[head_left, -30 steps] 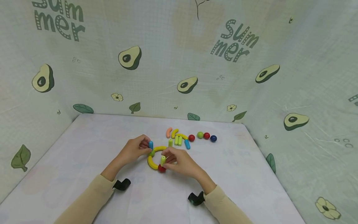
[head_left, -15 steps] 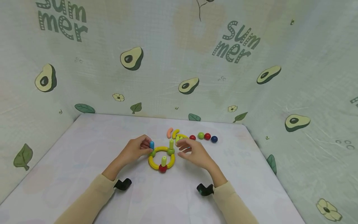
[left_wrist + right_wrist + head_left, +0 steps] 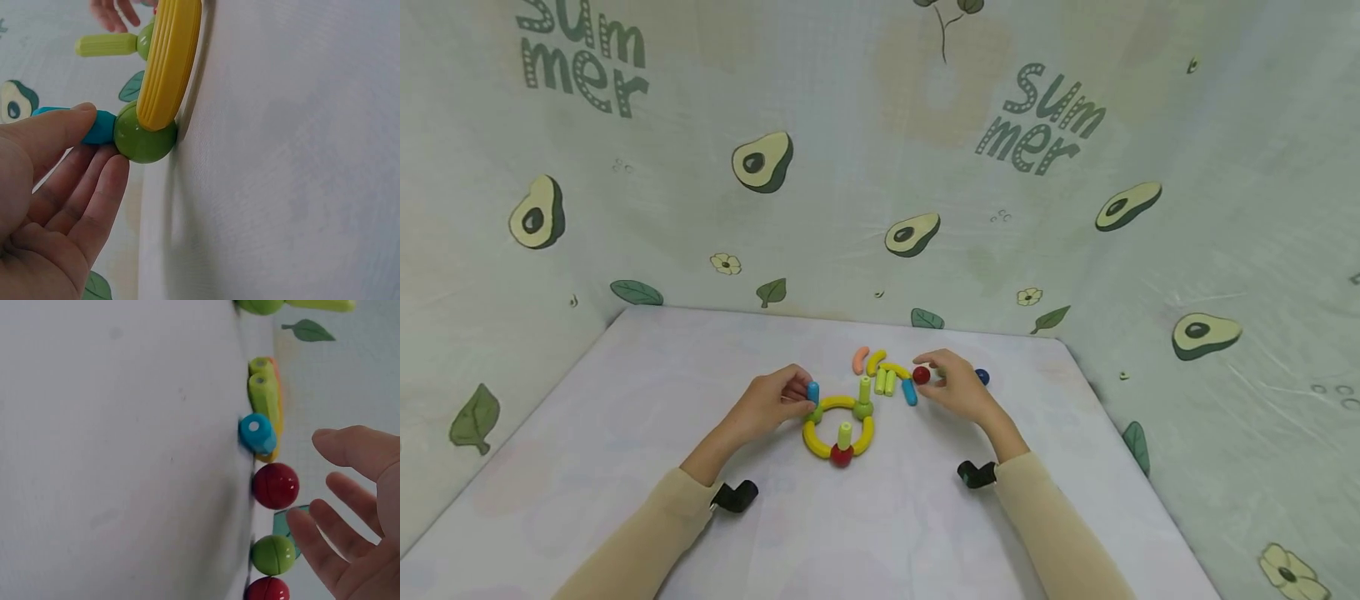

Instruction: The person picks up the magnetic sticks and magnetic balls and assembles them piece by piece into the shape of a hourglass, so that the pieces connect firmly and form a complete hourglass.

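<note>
My left hand [image 3: 775, 402] pinches an upright blue rod [image 3: 100, 130] between thumb and fingers. The rod's lower end meets a green ball [image 3: 145, 139] in a ring of curved yellow rods [image 3: 169, 62] lying on the table. Two light green rods stand up from the ring, one on a red ball [image 3: 842, 455] at the front, the other on a green ball [image 3: 862, 410] at the back right. Over the row of loose pieces, my right hand [image 3: 958, 385] has its fingers spread around a loose red ball [image 3: 275, 486], with a gap showing between them in the right wrist view.
Beside that ball lie a blue rod [image 3: 910, 392], two light green rods [image 3: 885, 382], curved yellow rods [image 3: 876, 362] and a pink curved rod [image 3: 861, 360]. Further right are a green ball [image 3: 273, 554], another red ball [image 3: 267, 590] and a dark blue ball [image 3: 982, 377]. Patterned cloth walls enclose the table.
My right hand has let go of the light green rod on the ring's front red ball and moved right and back to the loose red ball. The left hand keeps its hold.
</note>
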Action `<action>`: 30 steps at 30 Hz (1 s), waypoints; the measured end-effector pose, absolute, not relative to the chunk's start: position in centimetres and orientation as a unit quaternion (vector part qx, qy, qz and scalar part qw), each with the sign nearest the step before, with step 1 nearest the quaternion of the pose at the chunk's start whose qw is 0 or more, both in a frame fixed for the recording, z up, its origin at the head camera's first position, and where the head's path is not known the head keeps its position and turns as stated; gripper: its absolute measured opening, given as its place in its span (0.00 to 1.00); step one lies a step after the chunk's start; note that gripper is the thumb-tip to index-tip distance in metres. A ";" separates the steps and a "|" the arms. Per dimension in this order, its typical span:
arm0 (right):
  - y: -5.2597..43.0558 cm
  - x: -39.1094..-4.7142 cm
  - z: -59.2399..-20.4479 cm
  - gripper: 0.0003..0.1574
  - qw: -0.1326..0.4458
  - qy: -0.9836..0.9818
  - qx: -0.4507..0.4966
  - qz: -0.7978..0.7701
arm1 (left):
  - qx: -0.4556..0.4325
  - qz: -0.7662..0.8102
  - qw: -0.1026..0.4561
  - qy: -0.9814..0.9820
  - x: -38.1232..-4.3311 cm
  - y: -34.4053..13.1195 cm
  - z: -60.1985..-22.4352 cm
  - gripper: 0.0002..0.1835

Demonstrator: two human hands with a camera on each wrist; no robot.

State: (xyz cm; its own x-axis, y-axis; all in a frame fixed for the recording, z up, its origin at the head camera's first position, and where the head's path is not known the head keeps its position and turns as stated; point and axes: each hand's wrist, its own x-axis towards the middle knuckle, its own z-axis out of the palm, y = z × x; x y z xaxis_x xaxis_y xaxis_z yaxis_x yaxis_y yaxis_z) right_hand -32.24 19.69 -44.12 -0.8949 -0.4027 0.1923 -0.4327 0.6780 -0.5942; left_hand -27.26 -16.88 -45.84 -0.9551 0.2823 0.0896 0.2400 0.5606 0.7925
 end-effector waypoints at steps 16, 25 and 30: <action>20.3 -34.1 -45.4 0.29 -0.020 -0.936 0.217 0.277 | 0.151 0.447 0.022 0.881 -27.3 -16.6 -45.9 0.15; 20.3 -34.1 -45.4 0.23 -0.030 -0.940 0.204 0.272 | 0.149 0.449 0.026 0.881 -27.2 -16.7 -46.0 0.15; 20.6 -34.2 -45.6 0.20 -0.028 -0.940 0.208 0.270 | 0.148 0.458 0.030 0.876 -27.1 -16.7 -45.8 0.14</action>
State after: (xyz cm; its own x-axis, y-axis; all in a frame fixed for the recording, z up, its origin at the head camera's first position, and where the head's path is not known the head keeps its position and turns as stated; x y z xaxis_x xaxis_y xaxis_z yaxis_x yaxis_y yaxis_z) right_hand -34.18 20.57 -45.59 -0.9117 -0.4063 0.0604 -0.3763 0.7674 -0.5191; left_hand -27.08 -16.72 -45.80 -0.9545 0.2867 0.0820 0.2310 0.5368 0.8115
